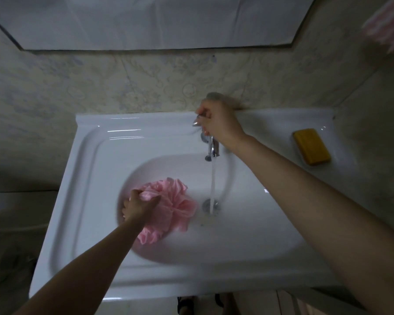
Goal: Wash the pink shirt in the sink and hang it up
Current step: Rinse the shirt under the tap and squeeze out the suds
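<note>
While water pours from the tap in one straight stream, we've got both hands busy over the sink. Our left hand is down in the bowl, at about eight o'clock from the drain, and its fingers are curled tight, clamped on a bunch of the shirt. The shirt sits crumpled in a pink heap on the bowl's left side. Its folds fan out from our grip, and its right edge is just beside the drain, not under the stream. Whether it is wet, we cannot tell. The stream lands right on the drain, at six o'clock from the tap.

Up at twelve o'clock of the bowl, our right hand sits on top of the tap. Its fingers are curled round the handle, whose shiny tip pokes out toward nine o'clock. That hand is a little blurred, so the exact grip is hard to read.

Over at three o'clock from the tap, a yellow bar of soap lies flat on the sink's rim, well apart from both hands. Behind the sink there's patterned tile, and above that, at twelve o'clock, a mirror. In the far corner at two o'clock, a blurred pink cloth shows at the edge.
</note>
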